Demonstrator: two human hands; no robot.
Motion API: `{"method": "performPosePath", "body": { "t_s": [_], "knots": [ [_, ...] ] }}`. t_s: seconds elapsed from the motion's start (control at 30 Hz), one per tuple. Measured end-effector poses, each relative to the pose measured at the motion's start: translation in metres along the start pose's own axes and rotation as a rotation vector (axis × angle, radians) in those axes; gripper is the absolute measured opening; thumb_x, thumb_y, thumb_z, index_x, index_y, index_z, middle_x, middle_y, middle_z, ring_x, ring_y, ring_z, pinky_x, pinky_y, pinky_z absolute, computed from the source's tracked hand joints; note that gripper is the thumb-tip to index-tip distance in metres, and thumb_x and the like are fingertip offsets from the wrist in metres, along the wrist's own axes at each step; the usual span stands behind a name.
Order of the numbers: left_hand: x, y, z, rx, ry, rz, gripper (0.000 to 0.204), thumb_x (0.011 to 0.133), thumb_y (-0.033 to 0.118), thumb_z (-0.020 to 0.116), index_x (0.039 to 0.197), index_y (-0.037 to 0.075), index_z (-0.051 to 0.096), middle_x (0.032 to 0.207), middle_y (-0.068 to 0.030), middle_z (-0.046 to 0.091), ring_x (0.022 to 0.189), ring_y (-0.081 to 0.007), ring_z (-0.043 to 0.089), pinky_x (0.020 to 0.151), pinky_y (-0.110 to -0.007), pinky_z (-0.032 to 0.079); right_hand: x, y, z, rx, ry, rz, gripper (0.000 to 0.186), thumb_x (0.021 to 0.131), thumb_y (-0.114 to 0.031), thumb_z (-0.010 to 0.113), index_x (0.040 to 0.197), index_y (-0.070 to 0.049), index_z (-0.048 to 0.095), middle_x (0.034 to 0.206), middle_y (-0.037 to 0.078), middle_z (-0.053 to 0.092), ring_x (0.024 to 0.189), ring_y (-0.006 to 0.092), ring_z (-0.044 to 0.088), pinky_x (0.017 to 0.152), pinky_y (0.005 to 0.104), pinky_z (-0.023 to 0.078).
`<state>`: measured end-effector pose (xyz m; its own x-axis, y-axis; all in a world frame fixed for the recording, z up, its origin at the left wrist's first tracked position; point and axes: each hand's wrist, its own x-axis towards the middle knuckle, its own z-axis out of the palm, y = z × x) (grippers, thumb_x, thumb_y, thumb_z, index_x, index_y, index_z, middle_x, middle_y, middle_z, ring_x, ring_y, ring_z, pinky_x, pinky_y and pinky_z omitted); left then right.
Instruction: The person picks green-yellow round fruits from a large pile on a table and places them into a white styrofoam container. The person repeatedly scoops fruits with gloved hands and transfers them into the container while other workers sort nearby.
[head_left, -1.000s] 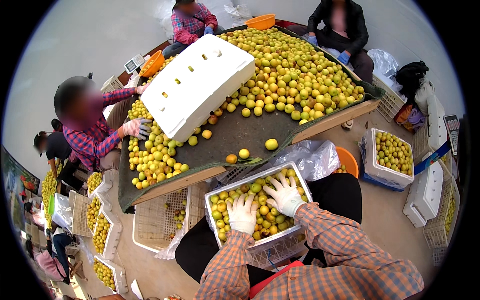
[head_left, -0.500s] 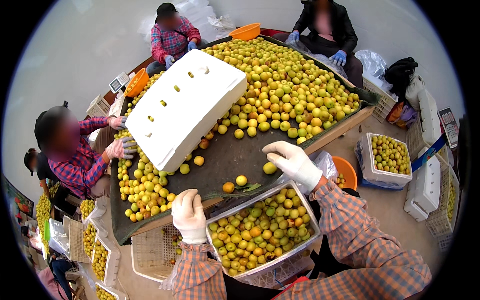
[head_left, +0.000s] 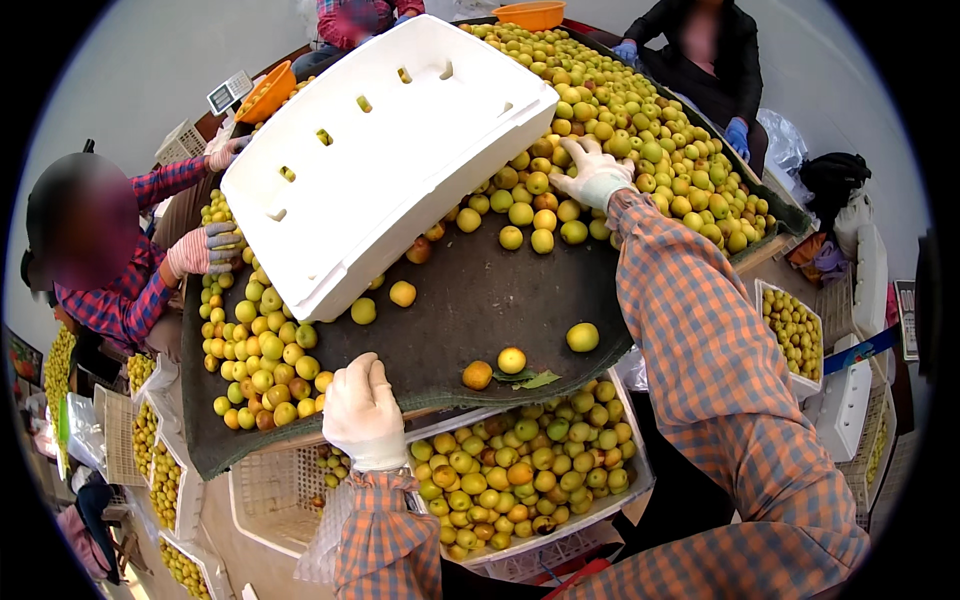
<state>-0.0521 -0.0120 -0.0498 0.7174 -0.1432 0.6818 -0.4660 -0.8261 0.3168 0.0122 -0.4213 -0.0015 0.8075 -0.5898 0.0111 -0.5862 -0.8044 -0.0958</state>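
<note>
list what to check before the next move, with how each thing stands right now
1. Right hand at the fruit pile: ok, it is at the pile's near side.
2. Right hand free of fruit: cannot tell, its fingertips are partly hidden.
3. Left hand free: cannot tell, its fingers are curled at the near edge of the table and the palm is hidden.
4. White box of fruit fully clear of the table: not ok, the table edge hides its far side.
5. Foam slab off the fruit: not ok, fruit shows through its holes.
6. Co-worker's gloved hand apart from yours: ok.
</note>
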Motion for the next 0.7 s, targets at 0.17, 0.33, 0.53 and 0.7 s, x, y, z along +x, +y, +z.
{"method": "performPosePath", "body": {
  "t_s": [0.17, 0.33, 0.53, 0.7],
  "knots": [
    [0.000, 0.008, 0.001, 0.004, -0.079, -0.055, 0.008, 0.089, 0.016, 0.067, 0.095, 0.013, 0.071, 0.086, -0.0030, 0.067, 0.080, -0.0248, 0.064, 0.071, -0.035, 0.052, -0.026, 0.013, 0.001, 0.075, -0.092, -0.203, 0.066, 0.089, -0.058, 0.056, 0.148, -0.033, 0.039, 0.147, 0.005, 0.050, 0.131, 0.0307, 0.050, 0.109, 0.0507, 0.038],
    [0.001, 0.003, -0.001, -0.041, -0.088, -0.038, 0.008, 0.087, 0.016, 0.069, 0.095, 0.014, 0.071, 0.084, -0.0036, 0.066, 0.078, -0.0255, 0.064, 0.069, -0.037, 0.052, -0.074, -0.006, 0.013, 0.280, -0.146, -0.455, 0.070, 0.090, -0.056, 0.056, 0.150, -0.024, 0.038, 0.150, 0.012, 0.045, 0.133, 0.0357, 0.048, 0.109, 0.0447, 0.040],
    [0.002, 0.000, -0.005, -0.121, -0.093, -0.046, 0.010, 0.088, 0.016, 0.068, 0.097, 0.014, 0.072, 0.089, -0.0038, 0.069, 0.080, -0.0239, 0.066, 0.073, -0.035, 0.053, -0.131, 0.014, 0.012, 0.502, -0.191, -0.573, 0.053, 0.096, -0.040, 0.058, 0.139, -0.009, 0.052, 0.148, 0.019, 0.044, 0.135, 0.0353, 0.046, 0.112, 0.0395, 0.038],
    [0.005, 0.000, -0.007, -0.217, -0.199, -0.076, 0.017, 0.087, 0.013, 0.070, 0.104, 0.010, 0.072, 0.093, -0.0054, 0.068, 0.083, -0.0219, 0.067, 0.075, -0.033, 0.054, -0.142, 0.034, -0.007, 0.580, -0.059, -0.392, 0.036, 0.090, -0.026, 0.066, 0.117, -0.002, 0.067, 0.117, 0.016, 0.068, 0.109, 0.0301, 0.065, 0.095, 0.0376, 0.051]
  ]
}}
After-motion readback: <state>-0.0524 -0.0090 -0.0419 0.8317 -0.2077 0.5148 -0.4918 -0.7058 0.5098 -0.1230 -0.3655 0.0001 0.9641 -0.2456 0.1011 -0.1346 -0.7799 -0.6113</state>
